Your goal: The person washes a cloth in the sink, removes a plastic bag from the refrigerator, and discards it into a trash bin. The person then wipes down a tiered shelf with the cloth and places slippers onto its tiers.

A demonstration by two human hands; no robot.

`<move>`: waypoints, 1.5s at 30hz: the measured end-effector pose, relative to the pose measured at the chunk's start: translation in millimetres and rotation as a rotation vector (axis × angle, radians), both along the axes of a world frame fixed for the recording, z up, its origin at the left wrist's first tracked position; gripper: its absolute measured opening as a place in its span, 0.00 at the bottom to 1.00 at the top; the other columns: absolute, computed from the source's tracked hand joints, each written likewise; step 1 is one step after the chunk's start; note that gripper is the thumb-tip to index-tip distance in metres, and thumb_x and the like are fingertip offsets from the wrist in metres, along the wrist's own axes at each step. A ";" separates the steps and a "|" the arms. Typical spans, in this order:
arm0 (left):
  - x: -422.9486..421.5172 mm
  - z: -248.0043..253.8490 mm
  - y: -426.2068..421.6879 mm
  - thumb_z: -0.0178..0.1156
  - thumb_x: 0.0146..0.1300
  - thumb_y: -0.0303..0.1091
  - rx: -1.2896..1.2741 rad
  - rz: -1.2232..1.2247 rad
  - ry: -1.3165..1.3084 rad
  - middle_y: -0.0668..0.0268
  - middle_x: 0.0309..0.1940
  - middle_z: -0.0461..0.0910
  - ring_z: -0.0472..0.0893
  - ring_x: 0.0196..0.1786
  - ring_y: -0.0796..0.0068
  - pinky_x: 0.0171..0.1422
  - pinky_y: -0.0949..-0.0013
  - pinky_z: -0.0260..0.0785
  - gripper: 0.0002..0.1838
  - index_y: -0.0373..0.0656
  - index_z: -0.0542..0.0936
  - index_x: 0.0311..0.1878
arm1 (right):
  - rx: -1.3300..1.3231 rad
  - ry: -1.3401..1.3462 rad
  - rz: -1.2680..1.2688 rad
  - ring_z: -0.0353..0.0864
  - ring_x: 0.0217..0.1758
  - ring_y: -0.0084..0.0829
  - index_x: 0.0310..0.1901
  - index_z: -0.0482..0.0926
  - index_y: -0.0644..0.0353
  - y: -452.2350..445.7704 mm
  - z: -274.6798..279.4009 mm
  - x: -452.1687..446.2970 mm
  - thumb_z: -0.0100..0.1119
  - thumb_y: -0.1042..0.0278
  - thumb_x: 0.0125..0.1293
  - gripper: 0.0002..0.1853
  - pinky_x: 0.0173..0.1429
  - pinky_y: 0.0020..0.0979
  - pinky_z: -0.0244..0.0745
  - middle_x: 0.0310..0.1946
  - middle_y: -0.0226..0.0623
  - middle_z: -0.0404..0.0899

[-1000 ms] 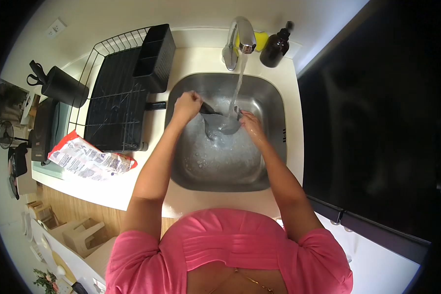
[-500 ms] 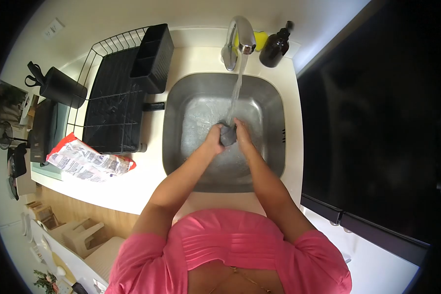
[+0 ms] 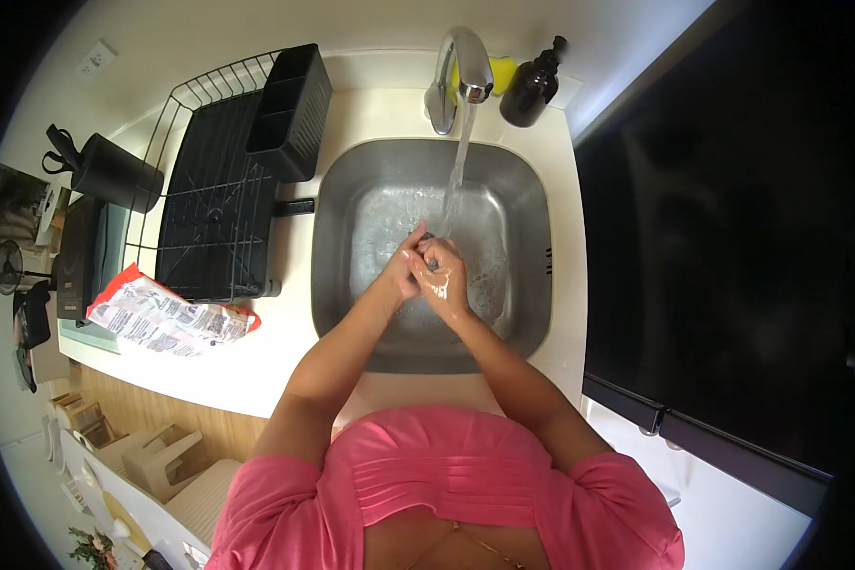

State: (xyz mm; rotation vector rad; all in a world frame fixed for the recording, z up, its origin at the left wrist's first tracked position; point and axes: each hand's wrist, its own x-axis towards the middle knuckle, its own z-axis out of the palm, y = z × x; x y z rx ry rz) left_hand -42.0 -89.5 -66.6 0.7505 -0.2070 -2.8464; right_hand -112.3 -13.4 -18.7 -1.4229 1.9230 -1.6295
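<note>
Low over the sink (image 3: pixel 337 313), my two hands are pressed together around a bunched grey cloth (image 3: pixel 433 265). Only small bits of the cloth show between the fingers. My left hand (image 3: pixel 402 273) is closed at its left side, with a finger pointing up. Wet and shiny, my right hand (image 3: pixel 446 277) wraps over it from the right. A stream of water (image 3: pixel 459 166) runs from the faucet (image 3: pixel 475 76) and falls just beyond my hands.
Left of the sink stands a black dish rack (image 3: pixel 209 204) with a utensil holder (image 3: pixel 290 114). A red-and-white plastic package (image 3: pixel 176 313) lies in front of it. Behind the sink are a dark pump bottle (image 3: pixel 530 90) and something yellow (image 3: pixel 502 74).
My hands have come together and squeezed the cloth, which now shows much less. The right hand has shifted left and down, over the cloth. Water still runs.
</note>
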 end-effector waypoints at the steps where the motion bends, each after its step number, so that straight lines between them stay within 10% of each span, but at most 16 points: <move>1: -4.1 1.1 2.6 0.54 0.58 0.51 -0.102 0.076 -0.121 0.63 0.46 0.75 0.73 0.49 0.68 0.53 0.56 0.63 0.19 0.46 0.76 0.41 | -0.105 0.172 0.007 0.75 0.34 0.26 0.19 0.67 0.62 1.1 5.4 1.2 0.63 0.67 0.57 0.16 0.42 0.26 0.67 0.25 0.35 0.76; 6: -26.8 71.3 41.8 0.55 0.61 0.32 -0.819 0.570 -0.435 0.59 0.42 0.77 0.77 0.42 0.70 0.48 0.68 0.69 0.08 0.40 0.73 0.41 | -0.087 -1.335 -0.207 0.74 0.40 0.25 0.28 0.69 0.56 -3.3 29.6 -9.8 0.55 0.57 0.64 0.13 0.49 0.30 0.68 0.26 0.28 0.75; 8: -30.6 88.1 51.2 0.54 0.55 0.17 -1.178 0.726 -0.482 0.59 0.39 0.78 0.77 0.40 0.73 0.46 0.73 0.69 0.09 0.37 0.75 0.39 | -0.022 -1.446 -0.209 0.74 0.36 0.24 0.30 0.69 0.56 -5.3 39.4 -15.7 0.52 0.53 0.65 0.15 0.46 0.29 0.70 0.26 0.29 0.74; 14: -29.9 96.9 52.3 0.58 0.33 0.17 -1.936 0.759 -0.449 0.63 0.27 0.80 0.80 0.33 0.63 0.42 0.66 0.70 0.18 0.44 0.80 0.33 | -0.137 -1.858 0.535 0.74 0.35 0.24 0.34 0.72 0.56 1.3 -1.7 -32.3 0.48 0.47 0.66 0.18 0.41 0.27 0.72 0.29 0.28 0.73; 21: -26.4 106.3 51.8 0.67 0.33 0.25 -2.209 0.528 -0.407 0.64 0.23 0.79 0.79 0.29 0.63 0.33 0.67 0.70 0.10 0.43 0.78 0.23 | 0.117 -1.691 0.316 0.76 0.36 0.28 0.33 0.73 0.58 -14.6 -2.2 -45.7 0.50 0.49 0.64 0.18 0.42 0.30 0.72 0.30 0.32 0.74; 27: -24.4 75.9 41.6 0.62 0.53 0.39 -2.159 0.375 -0.506 0.59 0.24 0.78 0.79 0.30 0.60 0.37 0.64 0.71 0.12 0.39 0.78 0.29 | 0.391 -1.365 0.116 0.77 0.37 0.32 0.32 0.73 0.60 -19.9 -3.8 -47.2 0.53 0.50 0.63 0.18 0.42 0.33 0.72 0.32 0.35 0.75; 30: -23.9 42.7 4.9 0.49 0.62 0.52 -1.069 0.102 -0.615 0.54 0.26 0.79 0.78 0.35 0.56 0.46 0.57 0.67 0.24 0.37 0.79 0.30 | 0.646 -0.759 0.043 0.77 0.37 0.34 0.32 0.74 0.61 -22.0 -11.4 -62.9 0.54 0.51 0.62 0.18 0.42 0.34 0.72 0.32 0.37 0.76; 34: -19.6 26.7 -28.9 0.39 0.67 0.55 -1.904 -0.073 -1.027 0.45 0.37 0.77 0.75 0.47 0.54 0.55 0.57 0.64 0.29 0.37 0.79 0.38 | 0.770 0.264 0.204 0.77 0.43 0.42 0.37 0.72 0.65 -24.7 -15.3 -99.7 0.60 0.61 0.57 0.15 0.47 0.37 0.70 0.37 0.47 0.76; 39: -27.0 106.3 -41.1 0.39 0.65 0.60 -1.777 -0.657 -0.758 0.40 0.45 0.74 0.73 0.50 0.49 0.58 0.58 0.62 0.36 0.27 0.74 0.44 | 0.509 0.042 0.415 0.78 0.42 0.40 0.38 0.72 0.65 -32.0 21.9 -83.3 0.62 0.67 0.54 0.14 0.49 0.36 0.69 0.37 0.47 0.77; 45: -17.9 125.3 -66.1 0.50 0.60 0.61 -1.746 -0.612 -0.821 0.47 0.32 0.78 0.79 0.36 0.58 0.42 0.63 0.70 0.36 0.26 0.75 0.40 | 0.645 -0.185 0.474 0.77 0.38 0.30 0.37 0.75 0.65 -35.0 13.0 -80.5 0.59 0.67 0.57 0.10 0.46 0.30 0.70 0.35 0.42 0.78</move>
